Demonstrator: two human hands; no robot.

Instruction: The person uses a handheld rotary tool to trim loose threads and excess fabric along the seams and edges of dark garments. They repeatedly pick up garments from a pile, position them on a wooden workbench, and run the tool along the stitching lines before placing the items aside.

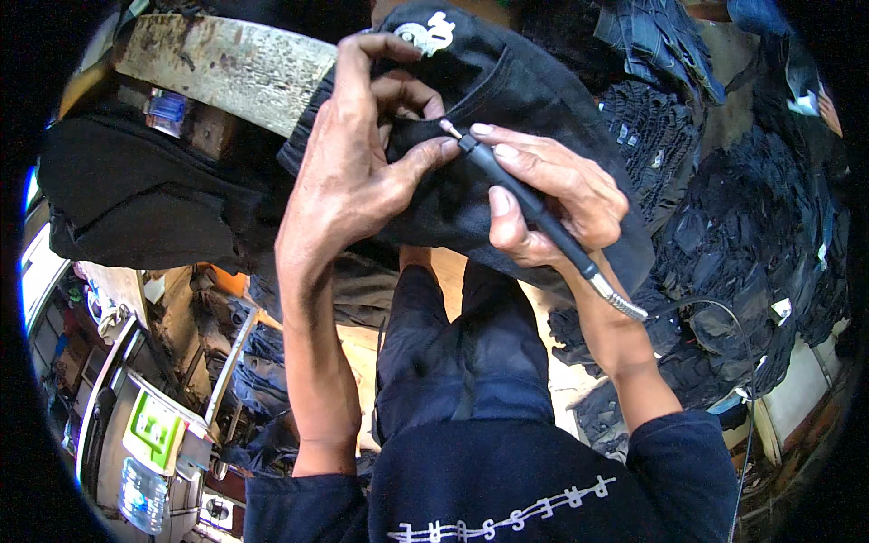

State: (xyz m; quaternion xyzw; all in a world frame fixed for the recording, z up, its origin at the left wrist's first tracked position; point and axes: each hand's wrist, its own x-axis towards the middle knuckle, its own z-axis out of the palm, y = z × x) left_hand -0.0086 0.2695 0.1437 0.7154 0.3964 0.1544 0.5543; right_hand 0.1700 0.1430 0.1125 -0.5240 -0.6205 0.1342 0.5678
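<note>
Thumb and fingers of the right hand (pixel 566 195) are gripping a black pen-shaped tool (pixel 520 185) like a pencil, its metal tip pointing up and left at a black garment (pixel 561 90). The left hand (pixel 344 163) is arching over the cloth, curled fingers and thumb pinching it just beside that tip. The garment is lying beyond the person's legs, overlapping a worn board (pixel 226 68). White print (pixel 427 34) is showing on it, and white lettering (pixel 502 514) is running upside down across the dark shirt (pixel 543 452).
</note>
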